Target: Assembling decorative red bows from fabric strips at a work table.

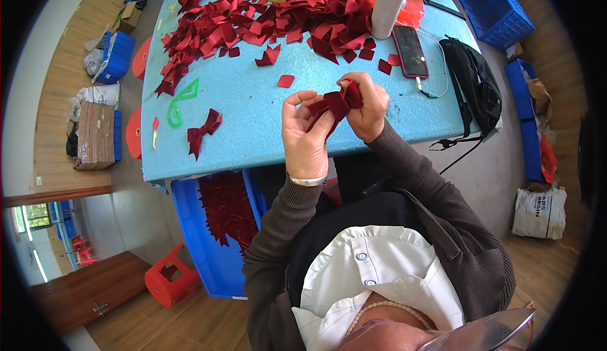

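Observation:
Above the near part of the blue table (240, 98), a dark red fabric bow (337, 103) is held between both hands. My left hand (305, 137) pinches its left side with thumb and fingers. On the other side my right hand (368, 108) is closed on the bow's right loop, its fingers bent. Another red bow (203, 134) lies on the table left of my hands. A single red fabric square (285, 81) lies just beyond them. The part of the bow under my fingers is hidden.
A large heap of red fabric pieces (253, 19) covers the far table. A white bottle (390, 3), a phone with a cable (411, 51) and a black backpack (474, 85) stand or lie rightward. Green rulers (183, 101) lie left. Below the table edge, a blue crate (212, 262) holds red bows.

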`<state>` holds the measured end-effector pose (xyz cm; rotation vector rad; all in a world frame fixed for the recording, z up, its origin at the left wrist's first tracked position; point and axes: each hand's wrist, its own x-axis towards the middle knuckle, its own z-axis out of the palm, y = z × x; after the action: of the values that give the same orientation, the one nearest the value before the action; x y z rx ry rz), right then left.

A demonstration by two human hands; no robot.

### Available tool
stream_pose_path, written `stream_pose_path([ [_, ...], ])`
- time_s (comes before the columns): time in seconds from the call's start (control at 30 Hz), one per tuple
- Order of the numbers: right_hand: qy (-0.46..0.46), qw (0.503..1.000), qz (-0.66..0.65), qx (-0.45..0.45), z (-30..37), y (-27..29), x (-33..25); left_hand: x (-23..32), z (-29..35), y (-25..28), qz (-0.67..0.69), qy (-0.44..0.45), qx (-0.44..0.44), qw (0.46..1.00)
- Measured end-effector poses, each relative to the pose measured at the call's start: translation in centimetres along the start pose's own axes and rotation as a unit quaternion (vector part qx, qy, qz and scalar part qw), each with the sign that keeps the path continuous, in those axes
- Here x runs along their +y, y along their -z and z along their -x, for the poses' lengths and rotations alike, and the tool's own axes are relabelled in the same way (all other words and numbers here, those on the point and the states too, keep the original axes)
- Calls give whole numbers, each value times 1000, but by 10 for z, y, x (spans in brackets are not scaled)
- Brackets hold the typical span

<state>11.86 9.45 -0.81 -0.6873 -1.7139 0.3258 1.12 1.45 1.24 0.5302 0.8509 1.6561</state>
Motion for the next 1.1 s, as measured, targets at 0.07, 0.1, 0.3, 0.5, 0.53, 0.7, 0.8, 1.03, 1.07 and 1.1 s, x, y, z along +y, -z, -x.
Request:
stream_pose_path([
  [0.07, -37, 999, -22, -6, 3, -3, -2, -2, -1, 1, -2, -50, -2, 999],
  [0.1, -56, 998, -32, -10, 5, -5, -3, -2, -1, 3, -3, -75, -3, 997],
  [0.3, -91, 994, -52, -27, 16, -25, -21, 11, 8, 30, -28, -66, -12, 997],
  [0.5, -112, 986, 122, 16, 77, 6, -51, 4, 44, 39, -77, -4, -141, 987],
  [0.53, -102, 984, 141, 47, 87, 25, -60, -6, 51, 30, -70, 8, -184, 980],
  [0.7, -122, 967, 183, 127, 126, 67, -114, -21, 93, 21, 4, -32, -275, 961],
  [0.8, -158, 977, 112, 87, 143, 44, -154, 0, 114, 55, -50, -42, -274, 959],
  [1.03, -188, 947, -247, -83, 163, -31, -244, 62, 164, 169, -122, -183, -172, 960],
  [1.07, -209, 950, -211, -97, 167, -41, -251, 72, 173, 184, -154, -211, -153, 953],
  [1.1, -230, 951, -174, -111, 172, -52, -258, 81, 183, 198, -156, -216, -141, 953],
])
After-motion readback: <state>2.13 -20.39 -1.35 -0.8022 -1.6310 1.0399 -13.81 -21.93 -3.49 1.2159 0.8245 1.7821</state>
